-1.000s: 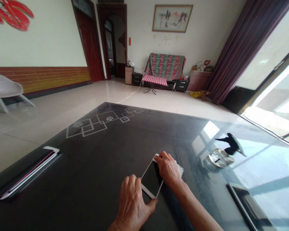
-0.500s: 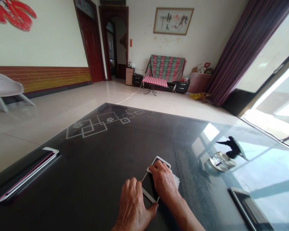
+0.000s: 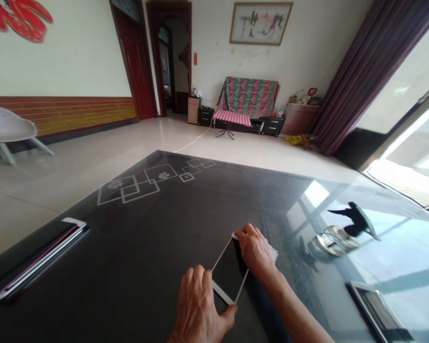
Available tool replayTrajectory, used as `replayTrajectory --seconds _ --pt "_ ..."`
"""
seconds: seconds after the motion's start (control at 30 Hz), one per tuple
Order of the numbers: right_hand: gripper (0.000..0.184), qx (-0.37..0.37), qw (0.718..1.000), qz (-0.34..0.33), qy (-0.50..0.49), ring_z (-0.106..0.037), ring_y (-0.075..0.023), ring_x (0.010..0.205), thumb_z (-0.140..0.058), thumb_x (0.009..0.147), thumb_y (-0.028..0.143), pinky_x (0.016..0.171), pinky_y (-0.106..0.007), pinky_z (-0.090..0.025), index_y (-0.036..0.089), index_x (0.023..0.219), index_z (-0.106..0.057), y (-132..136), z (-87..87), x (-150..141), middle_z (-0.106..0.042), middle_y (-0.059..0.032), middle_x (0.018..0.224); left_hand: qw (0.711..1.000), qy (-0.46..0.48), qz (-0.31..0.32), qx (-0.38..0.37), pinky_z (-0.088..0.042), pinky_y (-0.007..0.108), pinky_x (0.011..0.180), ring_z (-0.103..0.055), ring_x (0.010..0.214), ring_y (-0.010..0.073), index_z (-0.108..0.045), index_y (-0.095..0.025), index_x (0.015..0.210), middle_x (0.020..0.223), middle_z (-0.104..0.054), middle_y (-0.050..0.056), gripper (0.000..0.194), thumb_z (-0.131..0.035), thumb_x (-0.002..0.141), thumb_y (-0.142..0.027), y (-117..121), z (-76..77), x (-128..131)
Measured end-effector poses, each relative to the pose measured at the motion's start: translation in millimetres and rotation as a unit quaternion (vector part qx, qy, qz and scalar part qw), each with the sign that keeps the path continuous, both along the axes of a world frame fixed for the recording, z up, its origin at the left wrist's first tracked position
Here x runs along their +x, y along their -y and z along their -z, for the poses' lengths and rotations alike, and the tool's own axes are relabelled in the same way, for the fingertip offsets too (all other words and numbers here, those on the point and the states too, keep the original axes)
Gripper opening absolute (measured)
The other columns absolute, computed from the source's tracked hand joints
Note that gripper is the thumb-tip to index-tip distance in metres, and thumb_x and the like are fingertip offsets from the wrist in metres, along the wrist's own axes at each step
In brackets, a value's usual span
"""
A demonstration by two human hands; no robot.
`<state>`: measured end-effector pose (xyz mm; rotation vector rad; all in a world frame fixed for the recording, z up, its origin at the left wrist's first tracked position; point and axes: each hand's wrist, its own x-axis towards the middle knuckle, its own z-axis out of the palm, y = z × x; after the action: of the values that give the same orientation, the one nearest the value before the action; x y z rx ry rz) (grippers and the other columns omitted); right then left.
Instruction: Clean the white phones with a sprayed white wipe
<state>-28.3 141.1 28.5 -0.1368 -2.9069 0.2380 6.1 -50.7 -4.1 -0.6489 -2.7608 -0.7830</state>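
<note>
A white-framed smartphone (image 3: 228,271) lies on the dark glossy tabletop, screen up and slanting away to the right. My left hand (image 3: 202,300) grips its near end, fingers at the left edge and thumb at the near right corner. At the far end, my right hand (image 3: 255,250) is closed over the phone's top edge. A pale cloth with a zigzag edge (image 3: 273,251) sticks out from beneath that hand on the right; most of it is hidden under the palm.
A clear spray bottle with a black trigger head (image 3: 338,240) lies on the table to the right. Another phone (image 3: 379,309) is at the near right. Several flat devices (image 3: 43,257) are stacked at the left. A white chair (image 3: 9,126) stands beyond the table's left edge.
My right hand has slid with the cloth toward the phone's far end, uncovering more screen. My left hand keeps its hold on the near end. The view has shifted slightly.
</note>
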Motion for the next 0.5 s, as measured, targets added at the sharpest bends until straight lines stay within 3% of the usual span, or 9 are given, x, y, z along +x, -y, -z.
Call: replayTrajectory --seconds 0.2,0.37,0.5 --pt "0.025 -0.007 0.999 -0.044 0.010 -0.050 -0.0153 0.077 -0.041 0.093 0.013 0.072 -0.025 -0.038 0.022 0.082 -0.062 13.6 -2.6 19.8 -0.055 -0.0032 0.088 1.000 -0.006 0.001 -0.002 -0.043 0.042 0.083 -0.051 0.090 0.0286 -0.062 -0.013 0.094 0.093 -0.056 0.009 0.042 -0.072 0.061 -0.037 -1.8 -0.7 0.7" --pt "0.027 -0.080 0.992 -0.090 0.041 -0.052 -0.0152 0.080 -0.039 0.095 0.017 0.072 -0.025 -0.041 0.023 0.083 -0.063 16.3 -8.6 50.3 -0.055 -0.0028 0.087 0.999 0.026 0.011 -0.031 -0.042 0.042 0.087 -0.051 0.092 0.0278 -0.063 -0.013 0.097 0.093 -0.056 0.008 0.038 -0.067 0.064 -0.031 2.1 -10.5 -5.2" --pt "0.027 -0.094 0.993 -0.061 0.027 -0.053 -0.0161 0.080 -0.038 0.097 0.020 0.073 -0.027 -0.043 0.024 0.091 -0.064 1.4 -14.2 67.0 -0.055 -0.0036 0.089 0.995 0.030 0.054 -0.073 -0.040 0.041 0.093 -0.051 0.099 0.0275 -0.061 -0.013 0.110 0.101 -0.056 0.009 0.047 -0.065 0.065 -0.028 9.8 -22.6 -19.2"
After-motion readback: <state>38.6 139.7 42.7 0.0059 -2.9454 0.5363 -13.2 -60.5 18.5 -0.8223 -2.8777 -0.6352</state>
